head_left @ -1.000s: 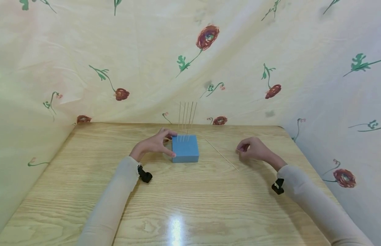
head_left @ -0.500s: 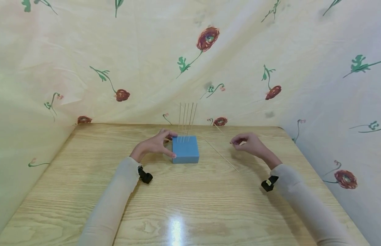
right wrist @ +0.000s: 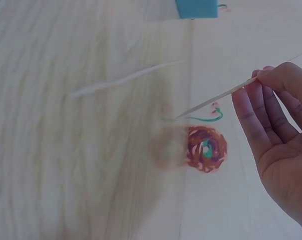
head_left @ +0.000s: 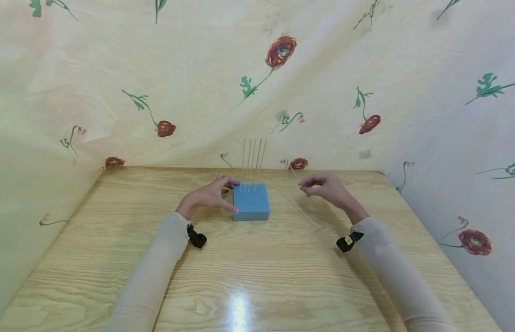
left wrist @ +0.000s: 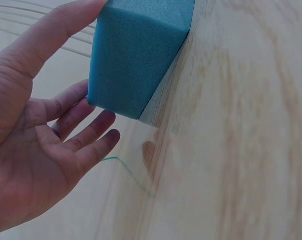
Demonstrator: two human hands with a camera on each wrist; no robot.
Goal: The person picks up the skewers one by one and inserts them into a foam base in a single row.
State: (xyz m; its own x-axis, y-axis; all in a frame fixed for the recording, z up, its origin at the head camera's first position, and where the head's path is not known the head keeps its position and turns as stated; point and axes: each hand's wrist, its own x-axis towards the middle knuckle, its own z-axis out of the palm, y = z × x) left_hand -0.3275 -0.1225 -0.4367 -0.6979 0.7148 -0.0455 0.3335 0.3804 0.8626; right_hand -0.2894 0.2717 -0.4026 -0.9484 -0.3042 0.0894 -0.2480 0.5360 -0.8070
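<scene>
A blue foam block (head_left: 251, 201) sits on the wooden table, with several thin wooden sticks (head_left: 242, 159) standing in a row near its back edge. My left hand (head_left: 206, 193) holds the block's left side, thumb at the front corner and index finger at the back one. In the left wrist view the other fingers (left wrist: 93, 131) spread loosely beside the foam block (left wrist: 135, 60). Right of the block, my right hand (head_left: 327, 188) pinches a slanted thin stick (right wrist: 216, 99) between thumb and fingertips, raised over the table. Another stick (head_left: 301, 210) lies diagonally on the tabletop between block and right hand.
The light wood table (head_left: 257, 258) ends at a back edge against a flowered cloth (head_left: 207, 83). The same cloth hangs along the left and right sides. Each wrist wears a small black camera (head_left: 197, 236).
My right hand has moved left and a little farther back, toward the block, bringing the pinched stick up into clear view. My left hand and the block have stayed in place.
</scene>
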